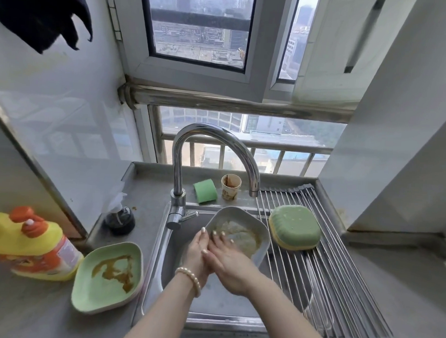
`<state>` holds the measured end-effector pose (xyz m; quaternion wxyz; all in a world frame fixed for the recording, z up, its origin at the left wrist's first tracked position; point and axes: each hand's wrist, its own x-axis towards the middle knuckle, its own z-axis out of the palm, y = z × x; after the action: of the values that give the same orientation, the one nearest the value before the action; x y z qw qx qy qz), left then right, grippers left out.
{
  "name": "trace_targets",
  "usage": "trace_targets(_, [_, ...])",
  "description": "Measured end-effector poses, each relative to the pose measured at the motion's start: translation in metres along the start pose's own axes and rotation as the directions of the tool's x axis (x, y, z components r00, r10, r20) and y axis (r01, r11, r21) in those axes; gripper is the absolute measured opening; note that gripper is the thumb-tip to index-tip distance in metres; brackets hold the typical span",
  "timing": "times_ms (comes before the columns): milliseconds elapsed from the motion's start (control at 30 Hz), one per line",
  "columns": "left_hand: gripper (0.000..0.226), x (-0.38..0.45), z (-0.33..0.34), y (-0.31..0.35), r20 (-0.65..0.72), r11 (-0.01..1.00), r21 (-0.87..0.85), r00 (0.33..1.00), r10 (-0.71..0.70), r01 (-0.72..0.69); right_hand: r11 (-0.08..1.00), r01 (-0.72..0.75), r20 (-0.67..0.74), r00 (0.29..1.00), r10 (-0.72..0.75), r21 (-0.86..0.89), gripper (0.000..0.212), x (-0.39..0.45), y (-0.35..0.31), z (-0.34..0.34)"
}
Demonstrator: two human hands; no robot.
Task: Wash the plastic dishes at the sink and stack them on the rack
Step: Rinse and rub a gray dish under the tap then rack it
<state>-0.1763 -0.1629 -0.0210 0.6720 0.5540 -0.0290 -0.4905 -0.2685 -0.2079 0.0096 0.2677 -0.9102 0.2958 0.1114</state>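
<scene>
Your left hand [196,247] grips the grey dish [250,222] rim; right hand [228,261] rubs inside, fingers flat. Risk: wet rim slips, dish drops into sink [210,306].

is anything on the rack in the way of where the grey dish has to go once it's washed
Partly. An upturned green dish stacked on a yellow one already sits on the far part of the rack, right beside the grey dish that the left hand holds over the sink. The near bars look bare, and stacking on top also seems possible.
</scene>
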Motion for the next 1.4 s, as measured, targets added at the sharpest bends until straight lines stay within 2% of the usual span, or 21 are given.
trace_targets(33, [0.039,0.002,-0.003,0.002,-0.008,0.999,-0.027,1.000,0.017,-0.017,0.998,0.053,0.030,0.998,-0.054,0.045,0.065,-0.007,-0.001,0.002])
trace_targets(67, [0.040,0.003,-0.006,0.004,-0.015,0.999,-0.028,1.000,0.021,-0.021,0.998,0.052,0.060,0.997,-0.053,0.021,0.069,-0.014,0.002,0.002])
trace_targets(133, [0.036,0.003,-0.009,0.004,-0.005,0.999,0.035,1.000,-0.006,0.006,0.986,-0.061,0.007,0.998,0.062,-0.154,0.115,-0.022,0.021,-0.003])
trace_targets(167, [0.036,0.003,-0.008,0.002,0.009,0.998,0.061,1.000,-0.023,0.023,0.969,-0.144,-0.027,0.990,0.141,-0.201,0.130,-0.020,0.029,-0.007])
trace_targets(200, [0.036,0.000,-0.006,-0.001,0.027,0.997,0.064,0.999,-0.042,0.040,0.956,-0.211,-0.076,0.977,0.200,-0.203,0.128,-0.015,0.035,-0.009])
trace_targets(267, [0.038,-0.006,0.003,-0.004,0.084,0.996,0.039,0.993,-0.082,0.079,0.965,-0.244,-0.105,0.966,0.234,-0.092,0.102,0.001,0.034,-0.011])
trace_targets(400, [0.045,-0.006,0.012,-0.006,0.153,0.986,-0.074,0.979,-0.133,0.146,0.987,-0.055,-0.100,0.992,0.071,0.153,0.080,0.015,0.005,-0.003])
trace_targets(500, [0.044,-0.001,0.004,-0.005,0.106,0.975,-0.167,0.986,-0.130,0.146,0.966,0.077,-0.032,0.997,-0.072,0.246,0.073,0.006,-0.003,0.006])
trace_targets(567, [0.036,0.002,0.001,-0.004,0.011,0.990,-0.105,0.995,-0.096,0.096,0.958,0.142,0.011,0.989,-0.149,0.248,0.069,-0.005,0.002,0.008])
trace_targets(667, [0.035,0.001,-0.003,0.003,-0.022,0.997,0.001,0.997,-0.072,0.072,0.989,0.151,-0.008,0.989,-0.151,0.008,0.048,-0.021,0.025,0.012])
trace_targets(767, [0.034,0.001,-0.003,0.013,-0.043,0.991,0.132,0.999,-0.010,0.016,0.916,0.183,-0.152,0.956,-0.250,-0.356,0.019,-0.029,0.053,0.016])
trace_targets(800, [0.033,0.001,-0.002,0.016,-0.059,0.987,0.158,0.998,0.003,0.006,0.879,0.166,-0.216,0.933,-0.287,-0.448,0.014,-0.028,0.063,0.019])
trace_targets(833, [0.031,0.000,0.001,0.018,-0.067,0.987,0.161,0.998,0.005,0.005,0.865,0.117,-0.298,0.909,-0.291,-0.488,0.019,-0.027,0.070,0.021])
trace_targets(900, [0.026,-0.003,0.007,0.022,-0.056,0.994,0.112,0.998,0.010,-0.003,0.871,0.055,-0.464,0.829,-0.313,-0.488,0.028,-0.021,0.074,0.025])
trace_targets(967, [0.023,-0.008,0.014,0.019,-0.031,1.000,0.015,0.999,0.017,-0.017,0.896,0.075,-0.555,0.762,-0.334,-0.437,0.027,-0.015,0.064,0.028])
trace_targets(1067, [0.038,-0.019,0.024,0.003,-0.010,0.999,-0.032,0.999,0.035,-0.035,0.939,0.146,-0.662,0.676,-0.325,-0.311,0.018,-0.006,0.032,0.030])
trace_targets(1200, [0.029,-0.023,0.023,0.004,-0.105,0.992,-0.116,0.994,0.035,-0.047,0.935,0.334,-0.745,0.592,-0.308,-0.121,0.017,-0.001,0.023,0.038])
trace_targets(1267, [0.024,-0.015,0.010,0.012,-0.116,0.998,-0.066,0.993,0.007,-0.015,0.902,0.379,-0.728,0.557,-0.400,-0.205,0.012,-0.001,0.047,0.042])
trace_targets(1300, [0.021,-0.011,0.004,0.015,-0.104,0.999,-0.024,0.994,-0.026,0.023,0.883,0.371,-0.691,0.559,-0.459,-0.287,0.018,-0.003,0.060,0.041])
trace_targets(1333, [0.021,-0.008,-0.002,0.017,-0.086,0.997,0.029,0.994,-0.066,0.069,0.860,0.342,-0.633,0.582,-0.511,-0.379,0.023,-0.004,0.073,0.037])
trace_targets(1400, [0.024,-0.008,-0.010,0.018,-0.051,0.984,0.085,0.987,-0.150,0.154,0.801,0.213,-0.548,0.629,-0.551,-0.560,0.012,-0.005,0.088,0.031])
